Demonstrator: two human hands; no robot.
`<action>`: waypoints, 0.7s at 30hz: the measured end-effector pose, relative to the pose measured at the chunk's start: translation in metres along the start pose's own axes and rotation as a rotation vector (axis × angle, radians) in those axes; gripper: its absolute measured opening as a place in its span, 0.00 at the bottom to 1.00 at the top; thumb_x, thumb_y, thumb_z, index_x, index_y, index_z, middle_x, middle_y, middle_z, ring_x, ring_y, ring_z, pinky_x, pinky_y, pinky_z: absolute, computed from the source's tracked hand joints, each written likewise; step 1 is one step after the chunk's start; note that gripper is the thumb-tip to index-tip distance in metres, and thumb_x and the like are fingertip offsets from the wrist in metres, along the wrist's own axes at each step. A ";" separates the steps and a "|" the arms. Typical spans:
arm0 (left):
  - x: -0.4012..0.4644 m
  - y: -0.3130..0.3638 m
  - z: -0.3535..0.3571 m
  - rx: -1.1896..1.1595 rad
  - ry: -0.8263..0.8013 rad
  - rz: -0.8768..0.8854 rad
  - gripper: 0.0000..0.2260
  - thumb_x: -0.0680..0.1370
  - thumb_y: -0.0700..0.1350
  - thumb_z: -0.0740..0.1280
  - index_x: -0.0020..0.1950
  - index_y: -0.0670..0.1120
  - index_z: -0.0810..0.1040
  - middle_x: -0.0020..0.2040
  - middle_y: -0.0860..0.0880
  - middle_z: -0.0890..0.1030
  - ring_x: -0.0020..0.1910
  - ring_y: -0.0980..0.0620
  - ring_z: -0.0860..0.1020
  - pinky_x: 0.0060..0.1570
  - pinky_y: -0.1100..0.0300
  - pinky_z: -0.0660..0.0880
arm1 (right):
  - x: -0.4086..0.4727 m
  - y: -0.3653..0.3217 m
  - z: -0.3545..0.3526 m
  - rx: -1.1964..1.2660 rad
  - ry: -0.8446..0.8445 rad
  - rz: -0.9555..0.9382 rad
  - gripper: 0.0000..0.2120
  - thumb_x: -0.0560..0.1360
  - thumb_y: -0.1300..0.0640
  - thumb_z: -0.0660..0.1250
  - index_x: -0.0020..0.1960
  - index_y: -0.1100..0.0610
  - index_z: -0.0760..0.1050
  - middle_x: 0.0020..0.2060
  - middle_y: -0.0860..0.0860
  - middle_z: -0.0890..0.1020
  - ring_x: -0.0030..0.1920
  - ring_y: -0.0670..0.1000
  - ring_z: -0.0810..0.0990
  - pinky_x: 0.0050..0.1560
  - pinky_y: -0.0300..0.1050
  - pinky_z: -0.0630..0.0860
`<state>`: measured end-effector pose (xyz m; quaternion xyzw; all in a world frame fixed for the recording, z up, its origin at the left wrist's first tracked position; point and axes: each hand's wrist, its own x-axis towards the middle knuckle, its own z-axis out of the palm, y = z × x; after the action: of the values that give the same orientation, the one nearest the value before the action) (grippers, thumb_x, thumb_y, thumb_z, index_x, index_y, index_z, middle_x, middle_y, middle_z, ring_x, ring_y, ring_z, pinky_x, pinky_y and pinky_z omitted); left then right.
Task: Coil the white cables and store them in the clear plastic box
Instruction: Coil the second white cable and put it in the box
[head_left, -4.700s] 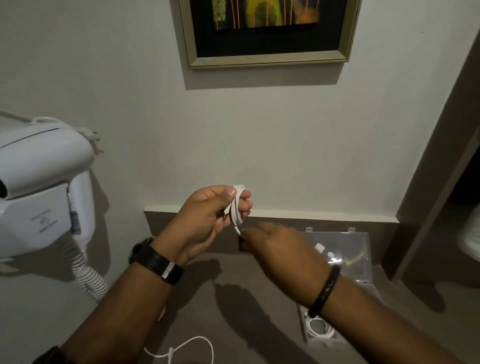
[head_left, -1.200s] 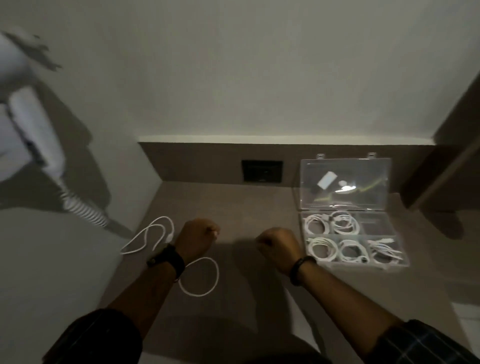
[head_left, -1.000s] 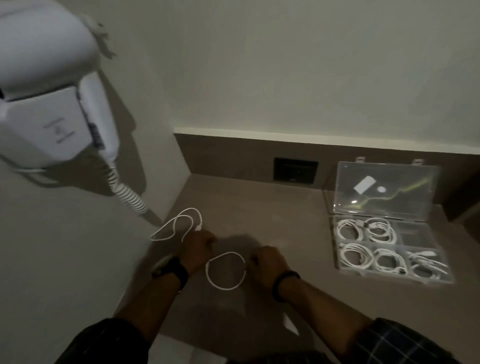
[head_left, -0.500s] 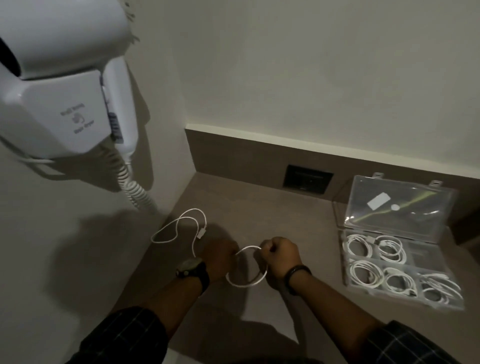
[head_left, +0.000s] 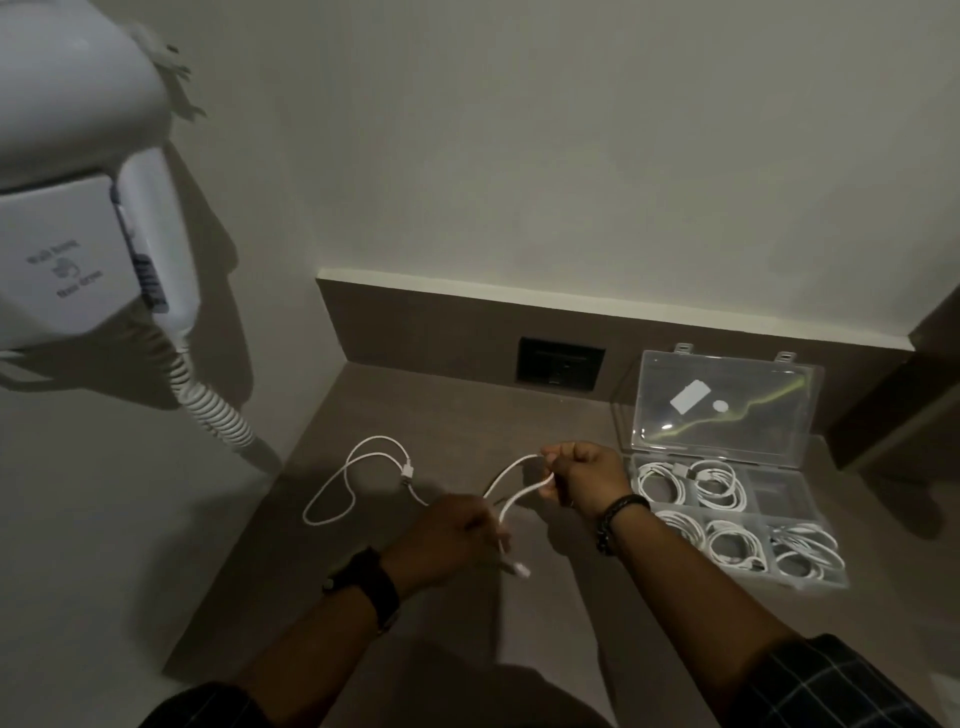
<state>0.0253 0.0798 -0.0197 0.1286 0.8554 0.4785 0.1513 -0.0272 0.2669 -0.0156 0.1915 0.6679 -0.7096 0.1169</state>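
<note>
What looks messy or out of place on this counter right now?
Only the white cable: it sprawls in loose loops across the counter while both hands, left hand and right hand, hold its other end. The clear plastic box sits open with neat coils; one rear compartment looks empty.

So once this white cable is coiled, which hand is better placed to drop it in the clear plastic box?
Probably the right hand: it grips the white cable loop beside the open clear plastic box. The left hand is farther from it.
</note>
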 end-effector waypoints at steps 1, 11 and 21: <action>-0.001 0.009 -0.004 -0.240 0.055 -0.060 0.08 0.77 0.36 0.65 0.39 0.39 0.79 0.37 0.46 0.83 0.39 0.59 0.81 0.45 0.63 0.77 | -0.003 -0.003 0.000 0.020 -0.054 0.000 0.09 0.75 0.69 0.61 0.40 0.62 0.78 0.29 0.56 0.79 0.21 0.46 0.78 0.22 0.37 0.76; 0.020 0.119 -0.054 -1.320 0.168 -0.031 0.12 0.80 0.45 0.59 0.52 0.40 0.77 0.44 0.43 0.86 0.45 0.48 0.85 0.44 0.55 0.82 | -0.052 -0.025 0.022 -0.178 -0.304 -0.271 0.15 0.77 0.58 0.57 0.35 0.52 0.75 0.36 0.50 0.81 0.37 0.45 0.78 0.38 0.42 0.73; 0.038 0.137 -0.061 0.112 0.378 0.333 0.09 0.79 0.39 0.64 0.56 0.44 0.81 0.56 0.49 0.81 0.55 0.70 0.74 0.59 0.68 0.70 | -0.085 -0.082 0.005 -0.259 -0.322 -0.600 0.08 0.78 0.56 0.61 0.46 0.58 0.76 0.27 0.43 0.74 0.27 0.39 0.73 0.29 0.30 0.69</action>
<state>-0.0224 0.1156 0.1235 0.1840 0.8606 0.4643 -0.0992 0.0136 0.2611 0.0951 -0.1438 0.7518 -0.6428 0.0306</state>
